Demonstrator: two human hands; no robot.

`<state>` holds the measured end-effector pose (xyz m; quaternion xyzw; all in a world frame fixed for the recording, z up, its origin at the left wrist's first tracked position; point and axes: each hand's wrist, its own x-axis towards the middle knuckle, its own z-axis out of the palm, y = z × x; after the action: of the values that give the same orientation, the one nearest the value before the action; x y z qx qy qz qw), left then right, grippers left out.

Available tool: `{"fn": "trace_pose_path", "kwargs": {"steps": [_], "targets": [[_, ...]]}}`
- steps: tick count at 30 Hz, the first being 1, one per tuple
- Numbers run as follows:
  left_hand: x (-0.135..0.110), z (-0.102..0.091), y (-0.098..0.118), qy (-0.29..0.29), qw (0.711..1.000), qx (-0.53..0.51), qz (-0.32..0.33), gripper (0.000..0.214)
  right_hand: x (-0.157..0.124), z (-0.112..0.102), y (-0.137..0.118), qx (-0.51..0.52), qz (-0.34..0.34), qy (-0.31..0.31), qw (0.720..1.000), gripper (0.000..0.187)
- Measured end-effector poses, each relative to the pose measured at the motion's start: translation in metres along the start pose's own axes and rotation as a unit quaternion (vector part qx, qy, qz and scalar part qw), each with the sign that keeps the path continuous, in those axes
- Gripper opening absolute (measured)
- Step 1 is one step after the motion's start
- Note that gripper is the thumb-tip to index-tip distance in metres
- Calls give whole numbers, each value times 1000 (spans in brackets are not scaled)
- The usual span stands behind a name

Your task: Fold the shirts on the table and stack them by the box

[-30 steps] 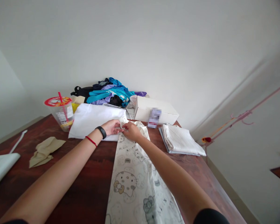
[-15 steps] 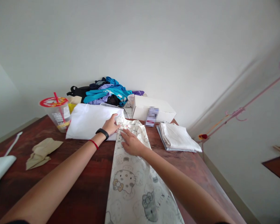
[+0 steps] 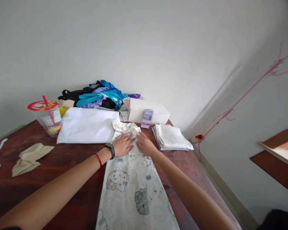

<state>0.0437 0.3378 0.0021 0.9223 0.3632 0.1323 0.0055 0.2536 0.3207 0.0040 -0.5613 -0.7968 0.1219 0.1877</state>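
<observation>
A long folded pajama shirt (image 3: 131, 188), white with a grey and tan cat print, lies lengthwise on the table, its collar (image 3: 118, 126) at the far end. Just below the collar, my left hand (image 3: 122, 145) rests flat on the cloth with fingers spread. My right hand (image 3: 145, 145) lies on the shirt's right side near the collar, fingers stretched and touching the fabric; its thumb is hard to make out. A folded white garment (image 3: 86, 126) sits to the left, partly under the collar's edge or right beside it.
The dark wooden table (image 3: 81, 166) also bears a plastic cup (image 3: 48, 119) with a red straw, crumpled brown paper (image 3: 32, 156), a white box (image 3: 148, 110), folded white cloth (image 3: 172, 137) and a heap of clothes (image 3: 103, 95). A pink rack (image 3: 237, 103) stands at the right.
My left hand has left the collar's left edge and now lies flat on the shirt. My right hand has slid right, to the shirt's right side. The view has shifted right.
</observation>
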Motion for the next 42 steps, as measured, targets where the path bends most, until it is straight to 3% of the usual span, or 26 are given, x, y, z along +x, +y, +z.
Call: {"fn": "trace_pose_path", "kwargs": {"steps": [4, 11, 18, 22, 26, 34, 37, 42], "targets": [[-5, 8, -1, 21, 1000, 1, -4, 49, 25, 9, 10, 28, 19, 20, 999, 42], [-2, -3, 4, 47, 999, -9, -19, 40, 43, 13, 16, 73, 97, 88, 989, 43], [46, -18, -12, 57, 996, 15, -71, 22, 63, 13, 19, 137, 176, 130, 966, 16], [72, -8, -22, 48, 994, 10, -99, 11, 62, 17, 24, 170, 196, 160, 952, 18], [78, 8, -25, 57, 989, -11, -135, 12, 57, 18, 29, 195, 200, 181, 943, 22], [83, 12, -46, 127, 950, -79, -273, 14, 54, 14, 23, 187, 203, 171, 946, 23], [84, 12, -49, 146, 946, -104, -272, 12, 59, 9, 15, 168, 198, 156, 953, 19], [82, 14, -42, 175, 951, -133, -218, 12, 79, 2, 9, 139, 195, 104, 965, 21]]}}
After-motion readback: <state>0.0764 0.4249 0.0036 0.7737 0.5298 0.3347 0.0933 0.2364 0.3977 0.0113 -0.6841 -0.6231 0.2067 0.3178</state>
